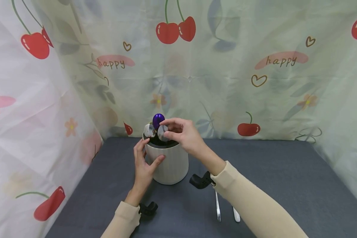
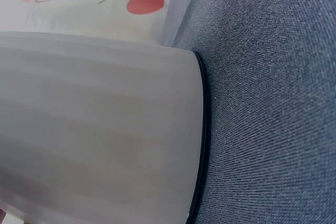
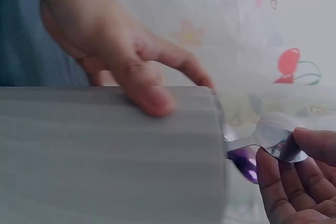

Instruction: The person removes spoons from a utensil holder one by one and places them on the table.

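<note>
Pinching spoon [image 1: 162,133] abv pot rim [image 1: 169,147], R hand [image 1: 182,130].

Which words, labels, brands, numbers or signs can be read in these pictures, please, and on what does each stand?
"happy": back curtain, left part.
"happy": same curtain, right part.
"y": left curtain, rest of the word cut off by the frame.
"ppy": curtain in the right wrist view, cut off at the top edge.
Left wrist view: curtain word too faint and blurred to read surely.
Container and held spoon: no text visible.
</note>
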Motion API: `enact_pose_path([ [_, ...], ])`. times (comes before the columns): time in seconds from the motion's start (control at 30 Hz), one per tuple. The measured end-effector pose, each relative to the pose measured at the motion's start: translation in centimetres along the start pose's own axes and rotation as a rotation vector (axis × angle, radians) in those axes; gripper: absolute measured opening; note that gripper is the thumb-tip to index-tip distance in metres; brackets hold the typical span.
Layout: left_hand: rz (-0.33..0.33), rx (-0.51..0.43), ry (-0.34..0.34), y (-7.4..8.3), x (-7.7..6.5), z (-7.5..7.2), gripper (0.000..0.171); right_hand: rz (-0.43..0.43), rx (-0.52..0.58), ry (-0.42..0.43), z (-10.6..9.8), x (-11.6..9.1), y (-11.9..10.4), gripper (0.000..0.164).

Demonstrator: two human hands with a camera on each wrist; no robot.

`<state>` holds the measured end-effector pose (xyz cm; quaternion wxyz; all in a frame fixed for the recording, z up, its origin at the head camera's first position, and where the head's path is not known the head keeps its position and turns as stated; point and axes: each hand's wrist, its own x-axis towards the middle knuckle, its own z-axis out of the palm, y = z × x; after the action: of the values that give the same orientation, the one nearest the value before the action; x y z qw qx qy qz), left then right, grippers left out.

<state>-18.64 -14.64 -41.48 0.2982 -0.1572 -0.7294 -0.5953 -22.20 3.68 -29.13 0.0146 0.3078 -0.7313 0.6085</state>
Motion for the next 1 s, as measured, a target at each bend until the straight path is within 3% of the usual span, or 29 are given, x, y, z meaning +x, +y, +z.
enact_pose_path([
  [0.63,-0.038,0.028,0.001,0.2,-0.1,0.1,0.073,-0.149,0.308,0.258,-5.1,-0.9,-4.1,0.033],
  [0.87,-0.055,0.057,0.008,-3.1,-0.1,0.1,0.077,-0.194,0.362,0.338,-8.3,-1.8,-4.9,0.036],
  [1.0,-0.054,0.060,0.008,-3.6,-0.1,0.0,0.077,-0.190,0.403,0.368,-10.1,-2.3,-4.9,0.037],
])
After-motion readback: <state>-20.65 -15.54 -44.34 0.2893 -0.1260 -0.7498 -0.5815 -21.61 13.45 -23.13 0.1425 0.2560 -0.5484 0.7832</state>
